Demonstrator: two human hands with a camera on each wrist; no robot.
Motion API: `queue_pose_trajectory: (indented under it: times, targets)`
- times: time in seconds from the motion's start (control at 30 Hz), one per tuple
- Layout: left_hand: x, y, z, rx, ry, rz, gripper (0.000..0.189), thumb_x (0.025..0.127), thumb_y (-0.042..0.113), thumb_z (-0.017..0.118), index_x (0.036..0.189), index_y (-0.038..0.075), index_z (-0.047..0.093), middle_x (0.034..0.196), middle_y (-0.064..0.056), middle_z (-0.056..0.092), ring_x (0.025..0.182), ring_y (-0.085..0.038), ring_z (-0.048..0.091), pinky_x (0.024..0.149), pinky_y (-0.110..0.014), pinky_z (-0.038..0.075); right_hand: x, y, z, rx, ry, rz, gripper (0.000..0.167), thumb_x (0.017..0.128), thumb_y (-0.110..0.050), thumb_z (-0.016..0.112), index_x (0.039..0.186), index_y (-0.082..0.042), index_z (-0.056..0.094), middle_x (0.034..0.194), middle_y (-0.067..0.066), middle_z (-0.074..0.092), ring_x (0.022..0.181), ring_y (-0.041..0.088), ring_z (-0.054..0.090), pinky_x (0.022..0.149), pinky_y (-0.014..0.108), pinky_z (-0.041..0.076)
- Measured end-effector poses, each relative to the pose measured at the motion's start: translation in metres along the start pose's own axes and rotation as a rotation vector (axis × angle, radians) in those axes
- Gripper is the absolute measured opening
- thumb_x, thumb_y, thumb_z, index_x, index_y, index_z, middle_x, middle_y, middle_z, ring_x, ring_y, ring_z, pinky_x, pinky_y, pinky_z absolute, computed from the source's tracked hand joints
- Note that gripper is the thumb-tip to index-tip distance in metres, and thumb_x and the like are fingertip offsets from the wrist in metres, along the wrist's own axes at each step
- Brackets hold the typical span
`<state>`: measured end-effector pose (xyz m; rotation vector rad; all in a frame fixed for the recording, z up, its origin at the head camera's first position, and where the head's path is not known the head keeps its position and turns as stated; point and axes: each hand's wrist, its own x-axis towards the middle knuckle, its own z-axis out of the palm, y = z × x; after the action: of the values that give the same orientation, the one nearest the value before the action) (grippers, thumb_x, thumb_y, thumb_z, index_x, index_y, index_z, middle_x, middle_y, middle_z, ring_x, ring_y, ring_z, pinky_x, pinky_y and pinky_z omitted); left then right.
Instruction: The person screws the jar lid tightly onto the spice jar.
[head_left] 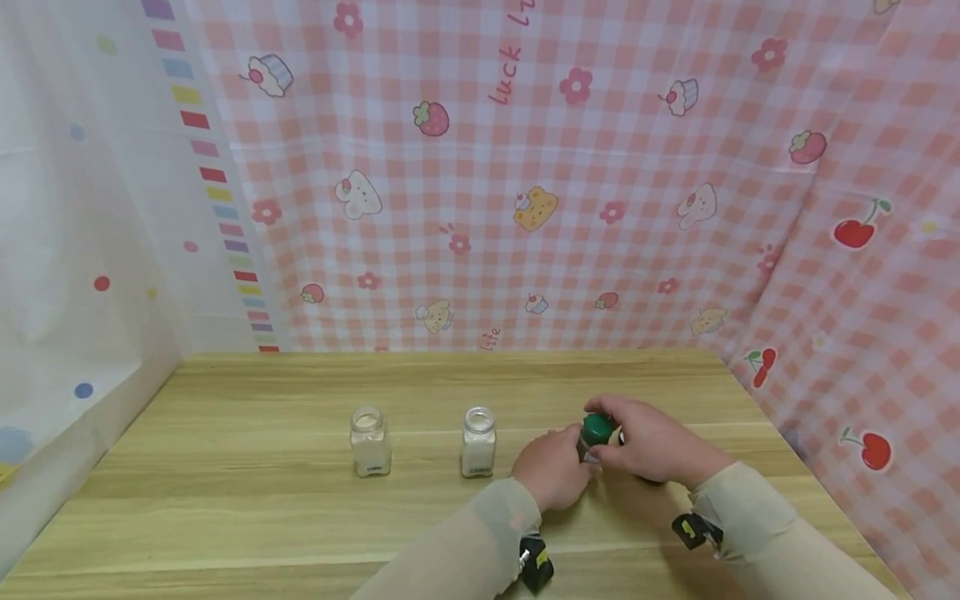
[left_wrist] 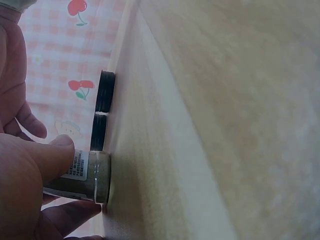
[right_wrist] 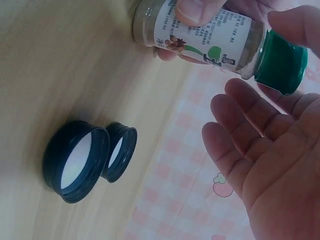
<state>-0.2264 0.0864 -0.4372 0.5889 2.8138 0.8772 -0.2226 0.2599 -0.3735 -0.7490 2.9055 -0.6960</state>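
A spice jar with a printed white label and a green cap stands on the table at the right. My left hand grips its body, thumb across the label in the left wrist view. At the top, my right hand has its thumb and forefinger about the green cap, while its other fingers extend away from the jar. A larger black lid and another black lid lie beside the jar, mostly covered by my right hand in the head view.
Two uncapped glass jars with pale contents stand to the left: one jar near my left hand, the other jar farther left. The wooden table ends at a pink checked curtain behind and on the right.
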Motion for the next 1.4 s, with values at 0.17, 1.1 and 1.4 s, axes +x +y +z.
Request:
queue_pose_trajectory:
  times: [0.17,1.1,1.4]
  targets:
    - [-0.0001,-0.0002,-0.0005,0.001,-0.007,-0.007,0.035,0.100,0.042,0.070,0.130,0.024,0.064,0.125,0.002,0.075,0.122,-0.022,0.070,0.107,-0.040,0.054,0.0015,0.0021,-0.0013,0.003,-0.009,-0.031,0.036,0.093,-0.018,0.078,0.125,-0.009,0.065,0.108,-0.001,0.071,0.090,0.013,0.062,0.076,0.027,0.051]
    - [0.0002,-0.0011,0.0007,-0.009,-0.010,-0.010,0.029,0.100,0.043,0.070,0.123,0.025,0.064,0.125,0.001,0.076,0.126,-0.025,0.068,0.113,-0.043,0.050,0.0021,0.0024,-0.0013,-0.006,-0.016,-0.045,0.029,0.092,-0.016,0.078,0.117,-0.012,0.066,0.100,-0.006,0.069,0.092,0.009,0.064,0.079,0.031,0.054]
    - [0.0018,-0.0012,0.0019,-0.015,-0.012,-0.017,0.029,0.099,0.043,0.072,0.122,0.026,0.064,0.121,0.003,0.076,0.122,-0.024,0.070,0.106,-0.043,0.054,0.0041,-0.0009,0.0012,0.013,-0.023,0.034,0.019,0.092,-0.018,0.078,0.106,-0.014,0.067,0.090,-0.007,0.066,0.081,0.010,0.058,0.072,0.025,0.049]
